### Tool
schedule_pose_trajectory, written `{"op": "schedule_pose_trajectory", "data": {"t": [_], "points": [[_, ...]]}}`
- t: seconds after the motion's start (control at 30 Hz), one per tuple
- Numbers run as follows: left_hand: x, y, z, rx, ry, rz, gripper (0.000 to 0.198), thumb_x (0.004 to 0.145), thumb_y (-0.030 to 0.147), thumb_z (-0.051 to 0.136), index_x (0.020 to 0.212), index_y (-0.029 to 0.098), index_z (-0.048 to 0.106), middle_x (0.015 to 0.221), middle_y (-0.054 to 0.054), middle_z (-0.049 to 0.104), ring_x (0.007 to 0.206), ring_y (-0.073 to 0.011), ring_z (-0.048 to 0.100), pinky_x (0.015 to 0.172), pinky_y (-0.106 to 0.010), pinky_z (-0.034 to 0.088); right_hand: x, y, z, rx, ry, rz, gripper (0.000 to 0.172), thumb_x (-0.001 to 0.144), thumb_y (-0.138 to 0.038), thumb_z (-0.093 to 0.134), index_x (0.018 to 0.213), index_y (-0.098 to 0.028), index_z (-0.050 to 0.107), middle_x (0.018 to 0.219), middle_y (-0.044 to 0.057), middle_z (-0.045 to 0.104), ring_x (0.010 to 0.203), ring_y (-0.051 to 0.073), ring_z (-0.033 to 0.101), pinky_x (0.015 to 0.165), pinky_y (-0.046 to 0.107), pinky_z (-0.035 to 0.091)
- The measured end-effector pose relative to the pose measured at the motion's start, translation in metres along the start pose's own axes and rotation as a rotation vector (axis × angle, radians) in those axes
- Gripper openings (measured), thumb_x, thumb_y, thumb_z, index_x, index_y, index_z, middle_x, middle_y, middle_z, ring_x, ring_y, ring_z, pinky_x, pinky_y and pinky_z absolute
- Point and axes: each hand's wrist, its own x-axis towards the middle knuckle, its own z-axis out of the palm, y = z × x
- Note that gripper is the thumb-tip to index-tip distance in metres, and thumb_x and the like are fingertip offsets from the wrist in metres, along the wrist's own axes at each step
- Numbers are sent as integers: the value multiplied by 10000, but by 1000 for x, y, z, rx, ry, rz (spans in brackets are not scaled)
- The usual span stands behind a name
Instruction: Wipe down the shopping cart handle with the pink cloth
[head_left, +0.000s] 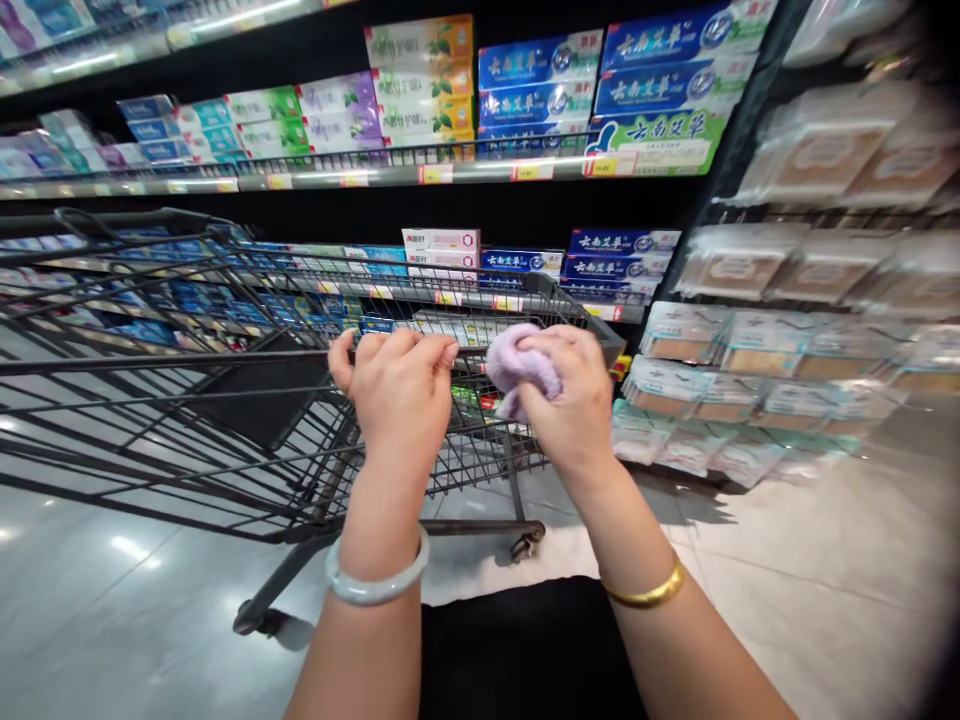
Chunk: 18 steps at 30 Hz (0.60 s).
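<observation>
A black wire shopping cart (165,359) stands before me, its long side facing my body. My left hand (401,390) is closed over its near top rim, with the fingers curled across the bar. Bunched in my right hand (576,405) is a light purple cloth (517,358), held at the same rim near the cart's right end. The fingers of that hand wrap around the cloth, and whether they also grip the bar beneath is hidden. A dark flat panel (259,390) sits inside the cart toward the left.
Behind the cart runs a shelf (480,172) stacked with toothpaste boxes (540,100) and price tags. Packaged goods hang on a rack (757,370) at right. A cart wheel (527,541) rests on the tiled floor (795,590).
</observation>
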Motion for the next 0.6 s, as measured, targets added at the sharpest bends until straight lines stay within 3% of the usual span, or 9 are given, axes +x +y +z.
{"op": "schedule_pose_trajectory", "data": {"t": [0.1,0.17,0.3,0.5,0.6], "points": [[1,2,0,1,-9,1,276,1018,384,522,919,314,770,890,-24,712,958,-261,547,1134,-539,249,1,5,-2,-19,138,62,369,753,-94,603,1066,-267,697,1174,81,634,1194,261,590,1083,510,500],[2,3,0,0,-14,5,281,1016,386,516,918,316,771,879,-34,708,956,-269,544,1110,-542,265,-2,1,1,6,98,52,373,759,-94,600,1073,-274,691,1184,78,629,1195,257,592,1069,500,512],[1,5,0,-2,-17,12,260,1003,386,530,941,326,776,897,-43,715,987,-288,545,1080,-545,276,-4,-8,7,69,-113,-42,392,764,-87,608,1091,-287,690,1218,65,622,1165,239,611,1031,452,541],[1,9,-1,-3,-41,7,275,1018,389,505,972,346,773,908,-23,716,998,-274,542,1086,-525,281,3,4,0,-11,96,50,388,745,-96,585,1075,-278,680,1186,67,624,1208,262,589,1106,515,483],[1,9,1,-31,-42,-18,258,1010,401,518,979,360,771,912,-24,707,1021,-277,537,1107,-528,261,-2,1,5,35,-17,-30,395,736,-92,596,1075,-276,680,1191,64,619,1183,260,600,1065,491,511]]}}
